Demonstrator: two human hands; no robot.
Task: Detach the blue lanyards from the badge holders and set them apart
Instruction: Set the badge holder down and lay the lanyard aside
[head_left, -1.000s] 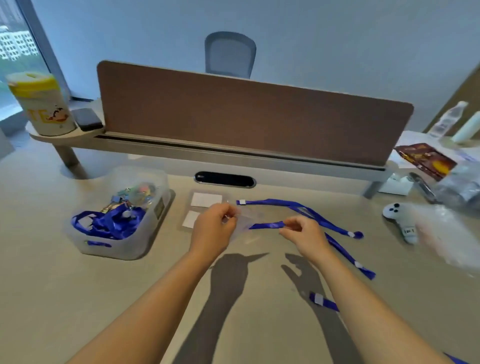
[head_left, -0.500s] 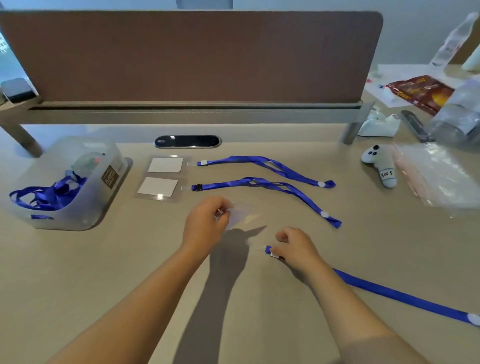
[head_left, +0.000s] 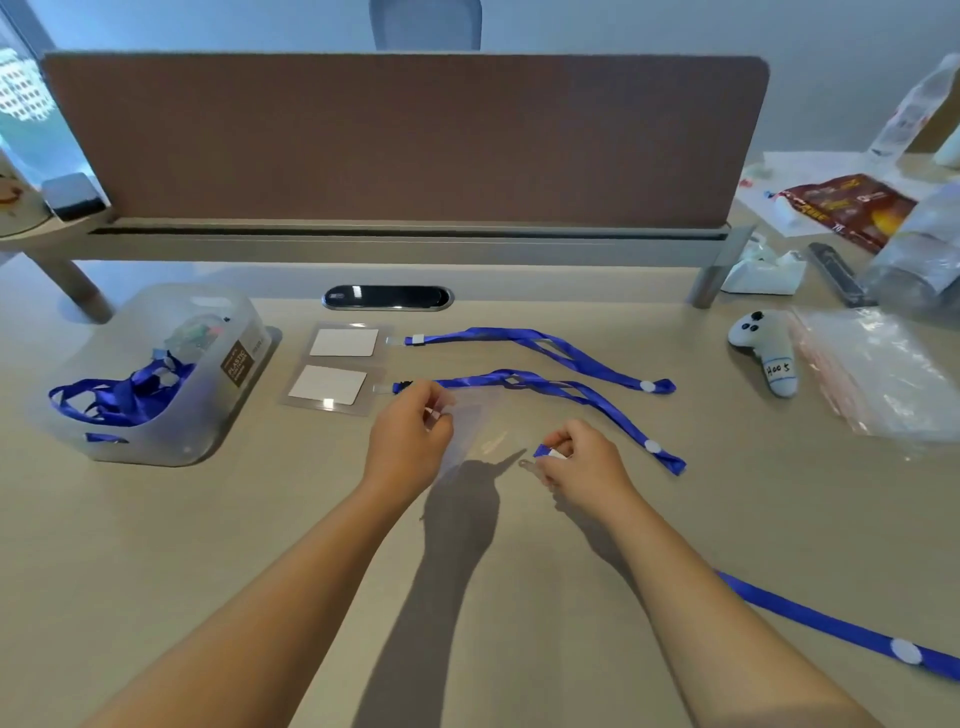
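Two lanyards (head_left: 540, 347) at frame centre appear still clipped to badge holders (head_left: 340, 364), while the left hand (head_left: 410, 441) pinches a clear holder (head_left: 475, 431) and the right hand (head_left: 584, 462) pinches a third lanyard's clip end (head_left: 548, 452), apparently just separated.

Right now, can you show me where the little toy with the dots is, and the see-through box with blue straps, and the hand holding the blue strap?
toy (head_left: 768, 349), head view, its white body.
box (head_left: 208, 410), head view, its front wall.
right hand (head_left: 584, 462), head view, its back.
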